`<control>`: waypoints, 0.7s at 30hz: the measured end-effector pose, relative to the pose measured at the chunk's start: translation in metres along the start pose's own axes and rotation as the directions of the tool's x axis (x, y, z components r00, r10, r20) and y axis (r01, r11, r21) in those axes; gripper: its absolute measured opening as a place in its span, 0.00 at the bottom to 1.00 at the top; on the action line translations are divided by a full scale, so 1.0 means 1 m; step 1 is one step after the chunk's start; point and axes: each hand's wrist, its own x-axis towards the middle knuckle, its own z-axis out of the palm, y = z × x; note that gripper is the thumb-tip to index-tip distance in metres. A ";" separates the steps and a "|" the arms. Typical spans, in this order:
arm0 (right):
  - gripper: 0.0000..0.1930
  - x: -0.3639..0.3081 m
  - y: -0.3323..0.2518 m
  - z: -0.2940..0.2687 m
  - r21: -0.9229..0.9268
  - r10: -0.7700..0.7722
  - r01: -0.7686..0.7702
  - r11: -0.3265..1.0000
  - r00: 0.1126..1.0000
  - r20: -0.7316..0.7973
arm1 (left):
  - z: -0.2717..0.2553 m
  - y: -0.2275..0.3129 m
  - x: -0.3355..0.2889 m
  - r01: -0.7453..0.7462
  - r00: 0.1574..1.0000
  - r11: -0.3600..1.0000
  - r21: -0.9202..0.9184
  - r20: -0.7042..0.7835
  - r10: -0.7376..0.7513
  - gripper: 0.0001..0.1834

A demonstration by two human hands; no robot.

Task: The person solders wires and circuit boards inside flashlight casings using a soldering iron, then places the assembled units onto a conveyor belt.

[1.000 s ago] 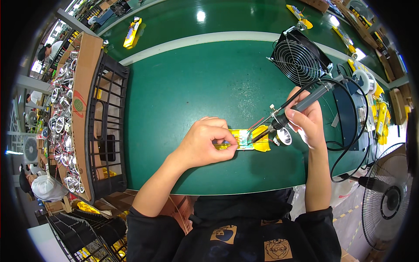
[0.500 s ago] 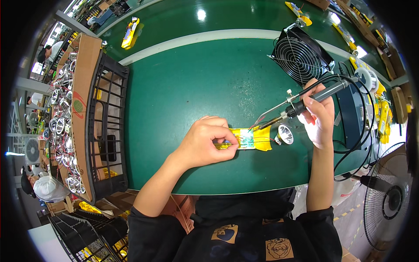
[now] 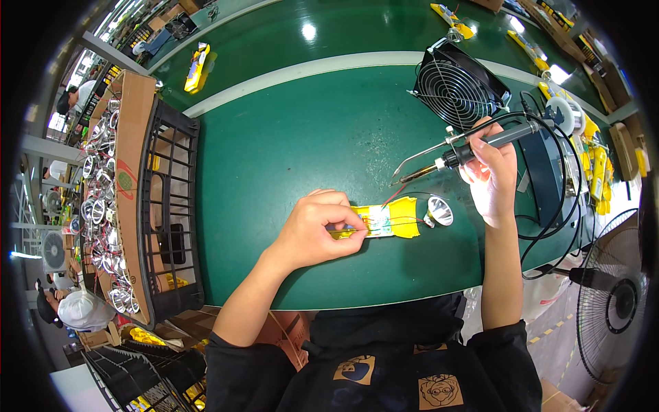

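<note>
Gripping the soldering iron in the head view, the right hand held its tip just beyond, not touching, the yellow-wrapped circuit board near centre. The left hand pinched apparently a thin wire. Soldering seemed between touches; another joint called for lowering the tip.

A square black axial fan with a ringed wire guard sits around half past one; a large wire-caged fan stands toward four o'clock. At nine, a black plastic crate adjoins a cardboard carton; toward eight, a co-worker wears white.
</note>
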 end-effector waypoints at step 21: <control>0.08 0.003 0.006 -0.002 -0.005 -0.070 0.070 0.998 0.995 -0.070 | 0.005 -0.002 -0.001 -0.023 0.997 1.000 0.015 -0.070 0.024 0.04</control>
